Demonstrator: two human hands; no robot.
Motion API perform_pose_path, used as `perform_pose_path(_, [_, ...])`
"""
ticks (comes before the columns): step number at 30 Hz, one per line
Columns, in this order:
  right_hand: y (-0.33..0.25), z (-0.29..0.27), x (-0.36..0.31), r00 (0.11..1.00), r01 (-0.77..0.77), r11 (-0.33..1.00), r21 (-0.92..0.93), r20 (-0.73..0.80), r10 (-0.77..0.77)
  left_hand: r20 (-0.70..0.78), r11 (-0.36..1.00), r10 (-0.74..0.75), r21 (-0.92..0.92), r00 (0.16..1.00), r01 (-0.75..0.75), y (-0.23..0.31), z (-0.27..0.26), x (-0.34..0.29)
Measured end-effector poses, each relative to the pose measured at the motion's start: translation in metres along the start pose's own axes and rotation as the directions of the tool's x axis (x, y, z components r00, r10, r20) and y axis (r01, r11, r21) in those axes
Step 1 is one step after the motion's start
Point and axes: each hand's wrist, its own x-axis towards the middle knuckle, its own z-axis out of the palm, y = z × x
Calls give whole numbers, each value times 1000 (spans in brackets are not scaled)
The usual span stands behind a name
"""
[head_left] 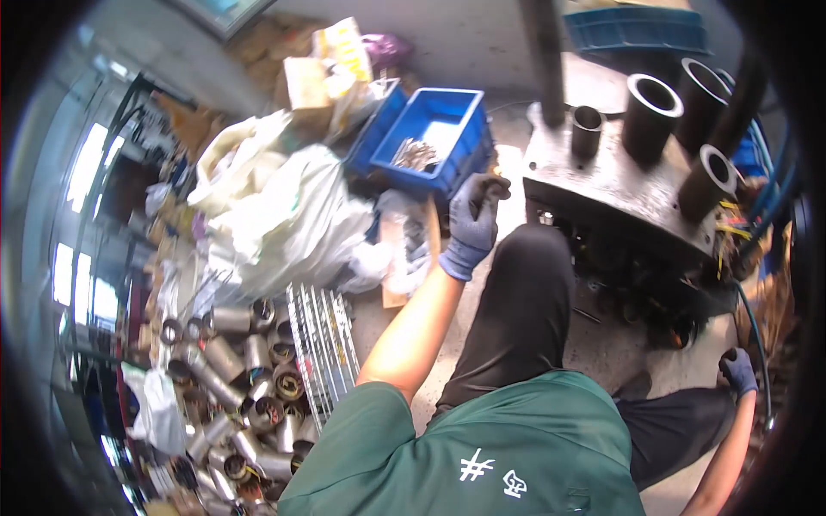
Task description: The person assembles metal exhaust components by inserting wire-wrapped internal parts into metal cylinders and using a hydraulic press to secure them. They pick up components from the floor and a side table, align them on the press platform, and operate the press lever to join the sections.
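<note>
Green shirt (516, 430), foreground | blue bin (471, 157), open-topped, holding small silvery parts (416, 156), just beyond left hand (474, 222); fingers bent, grip cannot be told | right hand (738, 371) near knee (718, 417), grip unclear | white sack (292, 219) near bin's left | metal plate (559, 168) bearing upright tubes (649, 133), right.

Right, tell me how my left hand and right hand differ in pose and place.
The left hand is out in front, close to the blue bin; the right hand is off to the side, by the bent right leg.
The left hand looks larger in the picture; the right hand looks smaller.
Both wear grey-blue gloves with darker fingers.
</note>
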Motion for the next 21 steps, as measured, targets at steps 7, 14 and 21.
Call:
perform_pose_path(7, [-169, 23, 11, 692, 711, 597, -372, 218, -688, -393, 777, -540, 107, 744, 621, -120, -78, -190])
perform_pose_path(14, [-213, 51, 34, 648, 761, 562, -325, 419, -636, -465, 728, -192, 523, 864, 443, -75, -196, -217])
perform_pose_path(21, [-181, 32, 65, 768, 640, 694, -329, 240, -594, -837, 731, -103, 302, 537, 612, -36, -355, -251])
